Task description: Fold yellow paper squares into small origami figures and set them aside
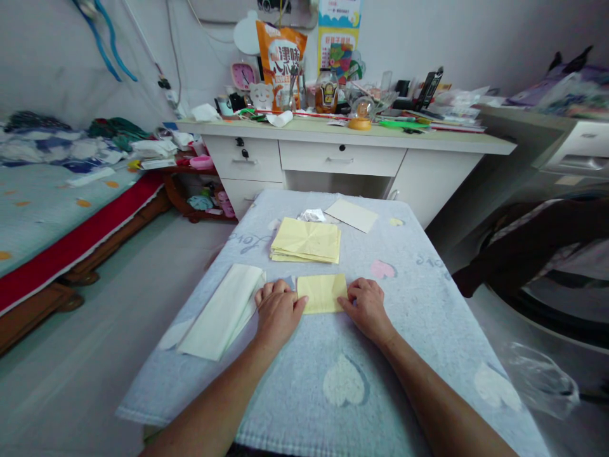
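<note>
The left hand (pixel 278 311) is pressing the near left edge of the small yellow paper (pixel 322 294), fingers curled, gripping nothing visibly. The paper is lying between both hands, long axis running left to right, about equally near each. The right hand (pixel 367 309) is touching its right edge, fingers bent, forearm angling in from near right.

On the counter (pixel 409 355), the stack (pixel 306 238) lies behind the sheet (pixel 322 293), the folded paper (pixel 222 311) left of the sheet, and the card (pixel 353 215) behind the stack, toward the right.
</note>
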The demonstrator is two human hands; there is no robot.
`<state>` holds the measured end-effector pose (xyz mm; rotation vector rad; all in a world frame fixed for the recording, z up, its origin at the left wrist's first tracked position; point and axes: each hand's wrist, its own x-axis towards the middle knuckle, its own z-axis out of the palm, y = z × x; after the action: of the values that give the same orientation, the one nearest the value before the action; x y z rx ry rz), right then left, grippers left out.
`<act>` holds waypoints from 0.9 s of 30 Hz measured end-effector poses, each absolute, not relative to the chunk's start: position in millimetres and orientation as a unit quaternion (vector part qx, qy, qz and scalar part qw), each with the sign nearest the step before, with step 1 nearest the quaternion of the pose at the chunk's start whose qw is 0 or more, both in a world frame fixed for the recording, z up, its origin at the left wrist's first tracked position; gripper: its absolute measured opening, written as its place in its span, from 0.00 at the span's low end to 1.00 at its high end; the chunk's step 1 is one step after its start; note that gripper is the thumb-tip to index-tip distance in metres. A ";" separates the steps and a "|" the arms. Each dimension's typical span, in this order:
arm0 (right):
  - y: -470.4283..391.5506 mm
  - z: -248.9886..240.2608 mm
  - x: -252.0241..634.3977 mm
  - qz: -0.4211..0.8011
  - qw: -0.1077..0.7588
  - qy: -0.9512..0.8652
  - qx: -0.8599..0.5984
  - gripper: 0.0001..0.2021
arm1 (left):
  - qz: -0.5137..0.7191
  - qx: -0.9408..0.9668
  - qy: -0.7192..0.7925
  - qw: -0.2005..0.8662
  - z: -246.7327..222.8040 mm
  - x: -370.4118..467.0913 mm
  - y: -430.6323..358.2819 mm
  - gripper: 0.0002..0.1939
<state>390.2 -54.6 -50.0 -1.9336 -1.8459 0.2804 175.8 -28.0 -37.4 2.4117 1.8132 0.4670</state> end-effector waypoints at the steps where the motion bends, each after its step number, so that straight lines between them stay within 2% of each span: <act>1: -54.6 -49.9 389.6 0.098 0.225 -0.669 -0.702 0.12 | 0.152 0.789 0.594 0.043 -37.4 176.0 -27.9 0.17; 13: -55.7 -46.7 385.7 0.088 0.223 -0.657 -0.715 0.13 | 0.137 0.789 0.597 0.041 -37.8 177.4 -27.5 0.16; 17: -55.8 -46.2 385.7 0.086 0.227 -0.657 -0.714 0.13 | 0.152 0.779 0.607 0.036 -35.4 180.1 -29.1 0.11; 21: -55.8 -45.7 385.0 0.084 0.220 -0.658 -0.715 0.13 | 0.208 0.790 0.576 0.015 -35.8 183.3 -27.7 0.30; 27: -56.5 -44.9 383.1 0.066 0.213 -0.657 -0.720 0.13 | 0.178 0.890 0.410 0.090 -52.7 182.0 -16.4 0.23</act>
<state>383.1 -56.5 -44.9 -1.9987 -1.8252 0.1830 182.0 -16.4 -52.7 2.6476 1.2188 0.5284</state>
